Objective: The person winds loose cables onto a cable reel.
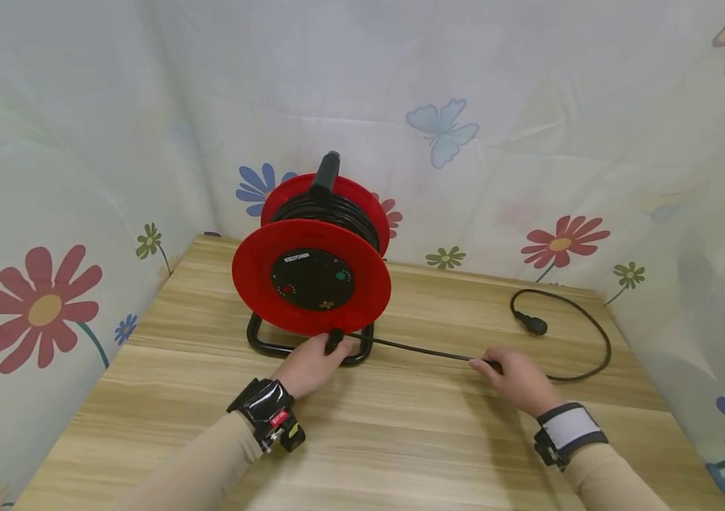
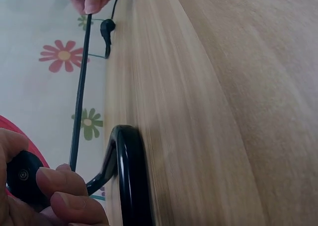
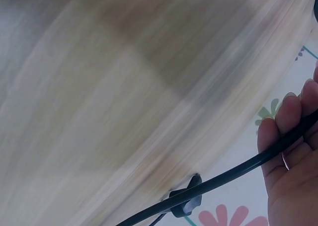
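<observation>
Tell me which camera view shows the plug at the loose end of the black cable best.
The head view: the plug lies whole on the table, its cable looping round to the right hand. The left wrist view shows it small and far off; the right wrist view shows it blurred, partly behind the cable.

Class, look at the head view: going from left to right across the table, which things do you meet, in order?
Red cable reel → left hand gripping the reel's black knob → right hand holding the black cable → plug at the cable's end.
</observation>
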`<action>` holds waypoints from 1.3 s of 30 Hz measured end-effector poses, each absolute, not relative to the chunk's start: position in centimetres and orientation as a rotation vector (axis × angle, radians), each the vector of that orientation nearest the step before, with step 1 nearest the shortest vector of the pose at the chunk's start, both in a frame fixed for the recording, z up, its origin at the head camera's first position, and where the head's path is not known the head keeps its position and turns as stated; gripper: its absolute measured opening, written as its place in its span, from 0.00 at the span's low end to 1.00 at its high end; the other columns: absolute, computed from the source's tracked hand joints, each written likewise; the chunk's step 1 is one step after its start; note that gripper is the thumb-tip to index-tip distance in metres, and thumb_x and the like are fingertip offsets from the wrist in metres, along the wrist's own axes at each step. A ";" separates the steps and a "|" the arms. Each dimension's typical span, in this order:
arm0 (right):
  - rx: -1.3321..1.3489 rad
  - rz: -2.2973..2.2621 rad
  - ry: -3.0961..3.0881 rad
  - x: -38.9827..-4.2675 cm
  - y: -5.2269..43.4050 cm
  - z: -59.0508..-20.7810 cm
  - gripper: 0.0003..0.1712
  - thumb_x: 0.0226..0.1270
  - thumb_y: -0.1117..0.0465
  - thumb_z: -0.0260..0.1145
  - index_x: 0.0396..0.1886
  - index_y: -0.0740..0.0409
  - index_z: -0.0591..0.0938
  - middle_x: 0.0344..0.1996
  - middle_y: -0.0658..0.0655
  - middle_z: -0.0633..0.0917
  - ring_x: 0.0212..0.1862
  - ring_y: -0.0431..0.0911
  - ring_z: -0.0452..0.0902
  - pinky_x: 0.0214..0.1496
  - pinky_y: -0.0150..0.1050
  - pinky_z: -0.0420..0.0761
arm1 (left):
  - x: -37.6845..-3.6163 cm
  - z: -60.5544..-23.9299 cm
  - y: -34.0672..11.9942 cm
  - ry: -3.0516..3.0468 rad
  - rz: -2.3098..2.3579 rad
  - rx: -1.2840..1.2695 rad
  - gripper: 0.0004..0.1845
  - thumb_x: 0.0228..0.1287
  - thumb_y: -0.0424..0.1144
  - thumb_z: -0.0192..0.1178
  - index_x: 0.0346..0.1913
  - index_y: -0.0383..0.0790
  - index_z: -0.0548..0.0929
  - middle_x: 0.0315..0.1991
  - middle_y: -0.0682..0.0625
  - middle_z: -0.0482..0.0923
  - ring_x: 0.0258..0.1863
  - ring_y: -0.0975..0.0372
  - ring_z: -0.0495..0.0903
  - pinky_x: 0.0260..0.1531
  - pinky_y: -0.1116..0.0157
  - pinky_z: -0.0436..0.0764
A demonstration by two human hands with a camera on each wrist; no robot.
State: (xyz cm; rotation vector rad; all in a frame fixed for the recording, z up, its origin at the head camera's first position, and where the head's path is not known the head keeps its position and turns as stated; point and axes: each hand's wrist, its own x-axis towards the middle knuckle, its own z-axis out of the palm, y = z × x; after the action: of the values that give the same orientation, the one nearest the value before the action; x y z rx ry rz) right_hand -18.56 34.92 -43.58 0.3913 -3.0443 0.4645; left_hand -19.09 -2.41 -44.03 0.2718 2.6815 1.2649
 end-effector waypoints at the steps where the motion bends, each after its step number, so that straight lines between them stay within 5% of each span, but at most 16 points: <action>1: 0.393 0.471 -3.043 -18.6 34.8 -43.6 0.26 0.60 0.34 0.48 0.17 0.47 0.71 0.13 0.46 0.67 0.17 0.38 0.62 0.18 0.35 0.62 | -19.1 -44.1 -2.5 2.684 1.263 0.273 0.24 0.61 0.63 0.42 0.29 0.46 0.73 0.22 0.51 0.68 0.26 0.58 0.70 0.28 0.63 0.68; 17: 0.431 0.518 -3.018 -19.1 33.0 -44.3 0.22 0.60 0.38 0.52 0.17 0.47 0.71 0.13 0.45 0.66 0.16 0.38 0.60 0.18 0.34 0.61 | -19.1 -44.3 -4.5 2.653 1.318 0.252 0.21 0.64 0.57 0.44 0.25 0.45 0.73 0.18 0.53 0.62 0.18 0.60 0.65 0.21 0.64 0.65; 26: 0.509 0.509 -3.027 -19.4 31.9 -44.3 0.22 0.62 0.38 0.50 0.18 0.46 0.71 0.12 0.44 0.65 0.16 0.37 0.59 0.18 0.34 0.61 | -19.1 -44.8 -5.7 2.677 1.314 0.190 0.19 0.64 0.57 0.45 0.28 0.46 0.74 0.24 0.49 0.69 0.25 0.58 0.68 0.27 0.64 0.66; 39: 0.525 0.530 -3.054 -19.9 29.8 -44.3 0.20 0.62 0.40 0.52 0.19 0.46 0.71 0.13 0.44 0.66 0.16 0.37 0.60 0.18 0.34 0.61 | -19.1 -45.1 -7.6 2.614 1.389 0.048 0.24 0.62 0.60 0.45 0.26 0.42 0.73 0.17 0.51 0.61 0.18 0.59 0.63 0.19 0.64 0.62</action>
State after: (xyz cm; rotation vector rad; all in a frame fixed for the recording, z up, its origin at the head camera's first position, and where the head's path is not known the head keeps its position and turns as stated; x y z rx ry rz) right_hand -19.87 29.83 -44.31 0.5248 -3.0542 0.5303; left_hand -19.08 -7.61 -45.10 0.0478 2.6142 1.3890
